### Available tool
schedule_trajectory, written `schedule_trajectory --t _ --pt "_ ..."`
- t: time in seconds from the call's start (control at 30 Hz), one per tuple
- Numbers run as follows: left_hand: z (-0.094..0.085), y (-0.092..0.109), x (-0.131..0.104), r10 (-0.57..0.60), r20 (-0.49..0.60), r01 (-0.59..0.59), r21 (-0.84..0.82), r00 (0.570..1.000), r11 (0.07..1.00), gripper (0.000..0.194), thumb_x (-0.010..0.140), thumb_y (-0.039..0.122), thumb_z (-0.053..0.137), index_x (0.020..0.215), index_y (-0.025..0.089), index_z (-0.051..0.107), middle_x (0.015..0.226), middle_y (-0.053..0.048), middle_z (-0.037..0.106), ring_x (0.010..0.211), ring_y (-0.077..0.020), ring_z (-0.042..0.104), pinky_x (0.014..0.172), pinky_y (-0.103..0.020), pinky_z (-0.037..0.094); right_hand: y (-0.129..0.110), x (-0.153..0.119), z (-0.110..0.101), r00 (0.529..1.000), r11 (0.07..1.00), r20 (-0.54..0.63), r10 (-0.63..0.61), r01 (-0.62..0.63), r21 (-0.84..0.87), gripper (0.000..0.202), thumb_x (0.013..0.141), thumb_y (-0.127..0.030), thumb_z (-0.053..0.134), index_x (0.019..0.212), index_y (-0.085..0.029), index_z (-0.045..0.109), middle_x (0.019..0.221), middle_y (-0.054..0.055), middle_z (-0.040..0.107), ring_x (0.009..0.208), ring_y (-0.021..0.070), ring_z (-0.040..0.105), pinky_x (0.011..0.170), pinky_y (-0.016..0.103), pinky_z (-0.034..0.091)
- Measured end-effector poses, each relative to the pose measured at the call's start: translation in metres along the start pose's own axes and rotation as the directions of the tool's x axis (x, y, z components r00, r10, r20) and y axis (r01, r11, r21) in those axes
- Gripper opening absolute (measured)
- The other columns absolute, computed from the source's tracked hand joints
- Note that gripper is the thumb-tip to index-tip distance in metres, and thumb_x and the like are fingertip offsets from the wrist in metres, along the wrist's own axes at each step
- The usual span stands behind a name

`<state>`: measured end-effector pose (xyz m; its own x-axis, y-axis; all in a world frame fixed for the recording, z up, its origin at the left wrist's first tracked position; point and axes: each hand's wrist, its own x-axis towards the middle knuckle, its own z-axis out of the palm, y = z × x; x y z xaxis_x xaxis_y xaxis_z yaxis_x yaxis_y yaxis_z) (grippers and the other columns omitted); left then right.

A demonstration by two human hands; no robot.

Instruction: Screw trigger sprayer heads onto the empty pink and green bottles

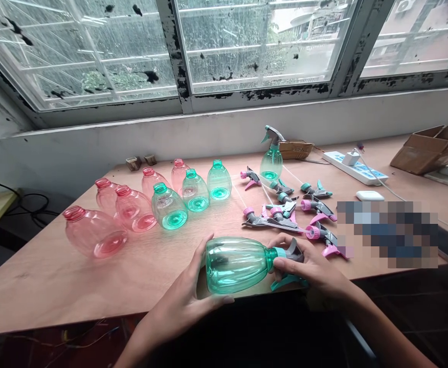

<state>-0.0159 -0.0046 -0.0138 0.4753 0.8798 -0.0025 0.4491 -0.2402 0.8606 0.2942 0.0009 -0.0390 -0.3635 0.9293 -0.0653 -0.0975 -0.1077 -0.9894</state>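
Observation:
A clear green spray bottle (pixel 235 266) lies sideways between my hands above the table's front edge. My left hand (pixel 193 286) cups its base, thumb and fingers around it. At the neck, my right hand (pixel 300 258) grips the grey and teal spray head (pixel 281 253) on the bottle, its trigger pointing down. Just beyond, several loose spray heads (pixel 254 217) with pink or teal parts and white tubes lie on the table. To the left stand open pink bottles (pixel 93 232) and three open green bottles (pixel 170 207). One green bottle with a spray head (pixel 272 162) stands upright behind.
The wooden table (pixel 47 276) runs along a wall under windows. At the right are a white power strip (pixel 356 167) with a plug and cable, a white case (pixel 370 196), an open cardboard box (pixel 431 148) and a blurred-out patch. Two small brown blocks (pixel 134 163) sit at the back.

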Motion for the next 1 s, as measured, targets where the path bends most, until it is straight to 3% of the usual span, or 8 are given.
schedule_trajectory --t 0.43,0.6,1.0 --pt "0.0016 0.0014 0.0003 -0.007 -0.017 0.007 0.003 1.000 1.000 0.102 0.091 0.045 0.077 0.166 0.039 0.009 0.175 -0.007 0.024 0.158 -0.0366 0.032 0.130 -0.054 0.030 -0.0078 -0.0009 0.0031 1.000 1.000 0.010 0.002 -0.002 0.019 0.034 0.091 -0.041 0.081 0.110 -0.019 0.063 0.083 0.000 0.076 0.075 0.0161 0.071 0.075 0.031 0.061" --pt "0.0015 -0.0009 0.0006 -0.009 0.007 0.010 -0.041 1.000 0.999 0.102 0.091 0.045 0.077 0.166 0.038 0.008 0.173 -0.008 0.029 0.155 -0.0353 0.038 0.129 -0.054 0.033 -0.0086 -0.0022 0.0023 1.000 1.000 -0.005 0.015 -0.015 -0.004 0.033 0.091 -0.041 0.081 0.109 -0.019 0.064 0.082 0.001 0.076 0.077 0.0184 0.073 0.077 0.032 0.060" --pt "0.0010 0.0032 0.0009 -0.023 0.011 0.023 -0.004 1.000 1.000 0.101 0.092 0.048 0.075 0.166 0.037 0.007 0.174 -0.007 0.027 0.157 -0.0347 0.035 0.130 -0.051 0.031 -0.0071 -0.0012 0.0010 1.000 1.000 0.008 -0.006 0.006 0.001 0.031 0.092 -0.039 0.080 0.111 -0.019 0.065 0.081 0.000 0.075 0.077 0.0171 0.073 0.077 0.031 0.061"
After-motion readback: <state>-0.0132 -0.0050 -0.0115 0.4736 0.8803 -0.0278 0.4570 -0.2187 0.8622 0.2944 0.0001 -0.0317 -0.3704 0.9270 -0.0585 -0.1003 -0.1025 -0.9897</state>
